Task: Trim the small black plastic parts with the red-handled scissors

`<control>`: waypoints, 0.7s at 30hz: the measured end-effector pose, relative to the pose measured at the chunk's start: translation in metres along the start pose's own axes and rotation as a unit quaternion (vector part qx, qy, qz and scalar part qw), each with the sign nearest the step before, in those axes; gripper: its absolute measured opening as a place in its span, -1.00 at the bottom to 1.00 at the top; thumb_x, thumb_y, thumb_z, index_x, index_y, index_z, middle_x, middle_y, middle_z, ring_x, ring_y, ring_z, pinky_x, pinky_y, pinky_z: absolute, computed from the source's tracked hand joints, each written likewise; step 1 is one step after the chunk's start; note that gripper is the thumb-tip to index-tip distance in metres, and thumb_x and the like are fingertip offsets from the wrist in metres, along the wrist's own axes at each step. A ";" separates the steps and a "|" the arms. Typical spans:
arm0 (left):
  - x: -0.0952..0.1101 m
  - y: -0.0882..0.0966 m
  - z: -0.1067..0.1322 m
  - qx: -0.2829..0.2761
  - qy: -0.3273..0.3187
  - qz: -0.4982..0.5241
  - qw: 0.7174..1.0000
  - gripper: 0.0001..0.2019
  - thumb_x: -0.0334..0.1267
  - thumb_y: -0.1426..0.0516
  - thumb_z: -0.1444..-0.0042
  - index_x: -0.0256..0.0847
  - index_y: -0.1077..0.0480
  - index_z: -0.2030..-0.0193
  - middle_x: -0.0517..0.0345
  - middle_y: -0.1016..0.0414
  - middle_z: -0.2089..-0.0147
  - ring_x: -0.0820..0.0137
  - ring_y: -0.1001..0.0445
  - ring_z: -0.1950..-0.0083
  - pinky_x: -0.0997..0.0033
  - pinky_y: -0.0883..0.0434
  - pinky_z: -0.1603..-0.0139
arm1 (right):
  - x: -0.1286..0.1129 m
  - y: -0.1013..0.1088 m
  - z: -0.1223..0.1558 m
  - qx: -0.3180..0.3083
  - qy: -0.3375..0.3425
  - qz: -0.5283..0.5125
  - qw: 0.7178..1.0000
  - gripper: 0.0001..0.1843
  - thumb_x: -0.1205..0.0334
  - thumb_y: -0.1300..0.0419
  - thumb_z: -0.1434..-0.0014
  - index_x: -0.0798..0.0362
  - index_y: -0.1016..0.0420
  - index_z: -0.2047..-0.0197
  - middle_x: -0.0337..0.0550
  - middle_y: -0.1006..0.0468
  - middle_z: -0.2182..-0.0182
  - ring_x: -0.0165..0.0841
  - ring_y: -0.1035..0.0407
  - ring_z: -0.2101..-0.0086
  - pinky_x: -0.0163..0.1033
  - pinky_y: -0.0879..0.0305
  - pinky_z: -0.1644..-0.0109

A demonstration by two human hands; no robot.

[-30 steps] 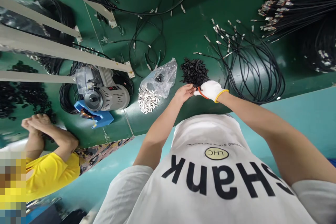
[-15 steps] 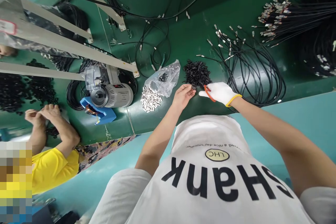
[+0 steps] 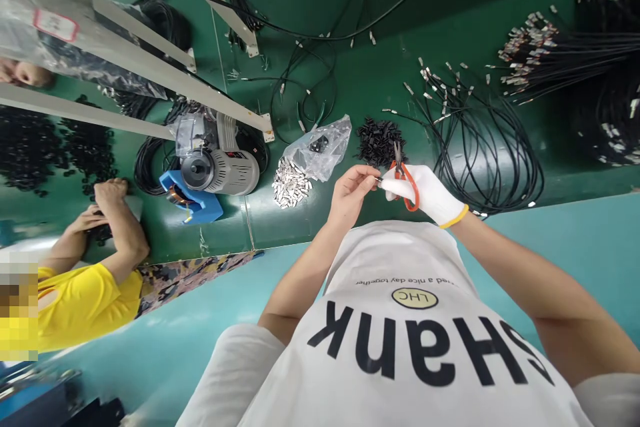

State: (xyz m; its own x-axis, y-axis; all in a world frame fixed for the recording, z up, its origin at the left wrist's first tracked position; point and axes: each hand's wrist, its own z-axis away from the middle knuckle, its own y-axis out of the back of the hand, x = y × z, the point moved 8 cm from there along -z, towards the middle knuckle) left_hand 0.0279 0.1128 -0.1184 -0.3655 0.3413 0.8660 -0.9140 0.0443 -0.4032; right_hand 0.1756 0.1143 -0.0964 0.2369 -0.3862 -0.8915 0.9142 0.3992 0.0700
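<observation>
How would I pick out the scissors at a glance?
On the green table, find the black pile. At its near side, the gloved right hand holds the scissors, blades pointing away from the person. Bright orange handles set them apart from the black pile.

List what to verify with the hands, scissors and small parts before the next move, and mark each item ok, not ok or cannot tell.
1. Scissors in the right hand: ok, orange handles against the white glove.
2. Scissors' tips directed away from the wearer's body: ok, they point toward the pile of black pieces.
3. Both hands gloved: not ok, the left hand is bare.
4. Small piece at the left fingertips, firmly gripped: cannot tell, too small to judge.
5. Black pieces apart from the pile of silver pieces: ok, a clear bag lies partly between.
</observation>
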 end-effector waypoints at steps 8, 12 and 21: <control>0.008 -0.004 0.014 0.016 0.025 -0.018 0.999 -0.78 -0.09 -0.35 -0.14 -0.19 -0.53 0.27 0.17 -0.51 0.40 0.48 -0.43 0.38 0.44 -0.37 0.31 | -0.039 0.003 0.016 0.099 0.157 0.440 0.879 -0.63 -0.09 -0.15 -0.30 0.03 -0.53 0.32 -0.13 -0.51 0.48 -0.26 -0.34 0.38 -0.13 -0.08 0.19; 0.010 0.002 0.017 0.053 0.074 0.043 0.995 -0.80 -0.15 -0.35 -0.11 -0.22 -0.50 0.33 0.12 -0.57 0.41 0.45 -0.48 0.39 0.44 -0.37 0.32 | -0.043 0.004 0.030 0.101 0.182 0.600 0.772 -0.53 -0.18 -0.08 -0.34 0.08 -0.48 0.26 -0.09 -0.46 0.47 -0.20 -0.30 0.36 -0.07 0.04 0.17; 0.011 -0.006 0.020 0.076 0.093 0.057 0.991 -0.79 -0.16 -0.36 -0.10 -0.24 -0.48 0.35 0.08 -0.61 0.39 0.45 -0.52 0.39 0.42 -0.41 0.28 | -0.061 0.001 0.042 0.096 0.229 0.718 0.650 -0.50 -0.21 -0.05 -0.35 0.08 -0.37 0.34 -0.13 -0.33 0.52 -0.19 -0.21 0.38 -0.09 0.22 0.21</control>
State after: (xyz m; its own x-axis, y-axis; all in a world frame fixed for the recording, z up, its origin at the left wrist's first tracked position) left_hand 0.0252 0.0979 -0.1004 -0.4424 0.5030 0.7425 -0.8897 -0.1419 -0.4340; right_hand 0.1762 0.1034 -0.0230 0.8093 0.5754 0.1181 -0.1069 -0.0534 0.9928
